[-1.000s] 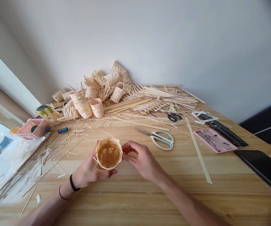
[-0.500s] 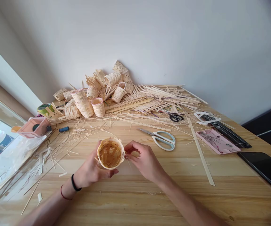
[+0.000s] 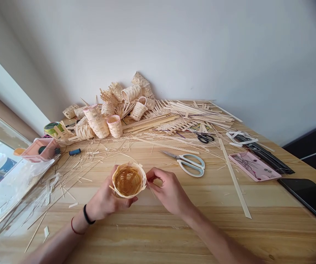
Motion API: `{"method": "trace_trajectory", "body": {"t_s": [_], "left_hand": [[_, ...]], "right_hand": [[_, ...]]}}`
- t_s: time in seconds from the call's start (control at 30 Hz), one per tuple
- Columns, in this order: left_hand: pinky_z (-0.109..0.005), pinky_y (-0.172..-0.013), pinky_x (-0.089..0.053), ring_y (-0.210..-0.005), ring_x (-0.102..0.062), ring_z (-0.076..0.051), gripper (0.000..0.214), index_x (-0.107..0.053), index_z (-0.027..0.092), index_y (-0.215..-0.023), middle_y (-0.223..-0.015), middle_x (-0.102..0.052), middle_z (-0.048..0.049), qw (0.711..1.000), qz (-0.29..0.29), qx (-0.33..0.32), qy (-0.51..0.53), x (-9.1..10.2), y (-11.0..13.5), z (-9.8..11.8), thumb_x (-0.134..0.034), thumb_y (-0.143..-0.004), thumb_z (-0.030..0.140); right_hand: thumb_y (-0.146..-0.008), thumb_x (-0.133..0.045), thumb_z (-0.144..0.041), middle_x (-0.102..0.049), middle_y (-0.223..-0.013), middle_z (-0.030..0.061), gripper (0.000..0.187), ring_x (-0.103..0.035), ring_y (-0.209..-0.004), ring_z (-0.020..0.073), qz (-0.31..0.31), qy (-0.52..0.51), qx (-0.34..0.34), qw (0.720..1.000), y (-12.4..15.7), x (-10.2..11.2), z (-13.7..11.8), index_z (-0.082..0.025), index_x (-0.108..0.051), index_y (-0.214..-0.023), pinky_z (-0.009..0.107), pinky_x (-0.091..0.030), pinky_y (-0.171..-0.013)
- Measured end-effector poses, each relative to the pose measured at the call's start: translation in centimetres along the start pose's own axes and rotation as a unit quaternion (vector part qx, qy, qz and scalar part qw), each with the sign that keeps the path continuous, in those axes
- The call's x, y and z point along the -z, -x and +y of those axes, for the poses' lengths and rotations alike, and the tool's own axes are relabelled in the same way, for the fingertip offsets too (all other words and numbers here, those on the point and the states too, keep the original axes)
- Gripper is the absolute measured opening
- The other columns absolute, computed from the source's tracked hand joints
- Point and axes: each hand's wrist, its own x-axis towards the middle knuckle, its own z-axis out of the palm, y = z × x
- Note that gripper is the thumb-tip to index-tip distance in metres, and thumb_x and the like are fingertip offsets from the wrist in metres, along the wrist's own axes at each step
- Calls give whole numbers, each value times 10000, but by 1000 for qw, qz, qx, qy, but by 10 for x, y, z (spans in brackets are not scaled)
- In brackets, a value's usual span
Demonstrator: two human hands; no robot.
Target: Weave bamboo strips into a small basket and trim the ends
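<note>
Here, hands (image 3: 105, 200) holding woven basket (image 3: 128, 179), pale-handled scissors (image 3: 180, 158) near, loose strips (image 3: 199, 113) behind, pink tray (image 3: 260, 170).

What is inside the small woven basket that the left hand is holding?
Inside the woven basket, its interlaced walls and the strips of its base can be seen; no separate object shows. The inner wall just below the near rim is hidden, and so is the underside.

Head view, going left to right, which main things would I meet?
Pink plastic open box, small blue cylinder, round pale woven-strip basket in the left hand, scissors with white and pale-blue looped handles, pink rectangular plastic tray, black flat phone-like slab.
</note>
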Motion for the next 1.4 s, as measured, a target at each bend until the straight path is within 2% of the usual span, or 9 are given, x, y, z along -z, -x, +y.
{"method": "trace_trajectory", "body": {"t_s": [0.27, 0.43, 0.67, 0.87, 1.07, 1.2, 1.27, 1.4], "left_hand": [[-496, -933, -639, -1015, -738, -299, 607, -559, 255, -1269, -1177, -742, -114, 1000, 3, -11, 16, -2, -1, -2, -870, -755, 337], [-530, -1012, -607, -1080, -743, -334, 696, -573, 243, -1331, -1216, -748, -127, 1000, 10, -16, 22, -1, -1, -2, -893, -723, 351], [-446, -961, -609, -1029, -726, -296, 717, -545, 223, -1408, -1160, -751, -113, 1000, -10, -12, 26, 0, -1, -1, -854, -765, 293], [-462, -1024, -560, -1082, -702, -309, 695, -564, 220, -1407, -1201, -732, -124, 999, -17, -22, 25, -1, -1, -5, -859, -790, 341], [-508, -1114, -500, -1212, -675, -355, 697, -606, 216, -1397, -1302, -732, -151, 998, -16, -4, 57, -1, -3, -6, -888, -780, 377], [-473, -1114, -504, -1234, -682, -349, 629, -662, 199, -1344, -1318, -746, -139, 992, -30, 17, 125, 2, -5, -4, -892, -790, 388], [-440, -1051, -542, -1166, -715, -333, 553, -702, 180, -1291, -1253, -778, -133, 986, -23, 31, 162, 4, -6, -3, -867, -821, 419], [-405, -919, -589, -1066, -752, -323, 507, -744, 161, -1241, -1172, -808, -128, 970, 4, 67, 234, 9, -7, -4, -825, -856, 481]], "right_hand": [[-925, -703, -341, -746, -783, 35, 169, -699, -737, 203, 1, -2, -3, 1000, 0, -1, 0, -220, -682, -809, 321, -570, -710], [-920, -698, -323, -741, -777, 30, 164, -691, -728, 194, -3, -1, -1, 1000, 0, 0, -1, -219, -669, -798, 308, -561, -700], [-924, -690, -318, -732, -774, 23, 167, -682, -725, 182, -6, -2, 0, 1000, 0, -1, -1, -214, -667, -795, 292, -552, -700], [-935, -712, -355, -740, -795, 28, 185, -682, -739, 186, -7, -7, -5, 1000, 0, -1, -3, -212, -684, -822, 301, -550, -711], [-973, -686, -334, -759, -876, 46, 155, -694, -789, 194, -30, -1, 0, 1000, -1, 1, -1, -202, -692, -892, 329, -560, -758], [-984, -677, -315, -756, -971, 53, 107, -696, -868, 205, -35, 14, 18, 999, -2, 4, 0, -210, -691, -1000, 360, -568, -819], [-967, -696, -311, -738, -1097, 72, 191, -702, -962, 222, -41, 12, 29, 999, -1, 4, -1, -214, -675, -1130, 390, -577, -885], [-920, -762, -321, -645, -1361, 96, 513, -653, -1196, 263, -67, -3, 31, 997, 2, 4, -3, -260, -572, -1392, 451, -562, -1008]]}}
